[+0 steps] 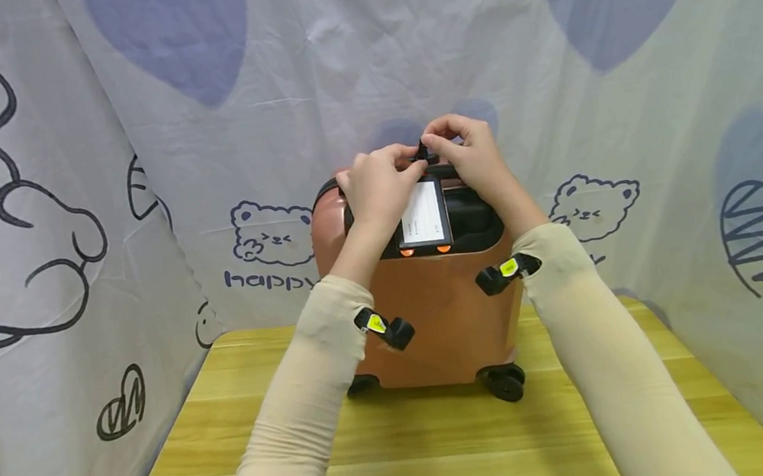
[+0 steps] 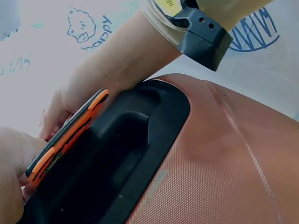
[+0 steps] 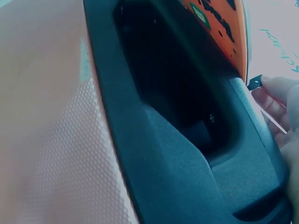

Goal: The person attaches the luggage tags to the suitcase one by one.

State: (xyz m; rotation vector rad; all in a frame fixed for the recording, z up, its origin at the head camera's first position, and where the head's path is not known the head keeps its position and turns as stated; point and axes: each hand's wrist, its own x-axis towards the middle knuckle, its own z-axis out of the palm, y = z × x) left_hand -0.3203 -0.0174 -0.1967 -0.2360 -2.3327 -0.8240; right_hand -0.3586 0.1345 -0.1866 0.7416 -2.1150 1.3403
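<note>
An upright copper-coloured suitcase stands before me, with a black recessed handle area near its top. A luggage tag with a white card face and orange edging hangs over that recess. My left hand pinches the black strap at the tag's upper end. Across from it my right hand pinches the strap's tip between thumb and forefinger. In the left wrist view the tag shows its orange edge and patterned back. The right wrist view catches the black strap end at my right fingertips. Fingers hide part of the strap.
The suitcase rests on a wood-grain table, with black wheels at its base. Behind and beside it hangs a pale printed cloth. Small black wrist cameras stick out from both sleeves in front of the suitcase.
</note>
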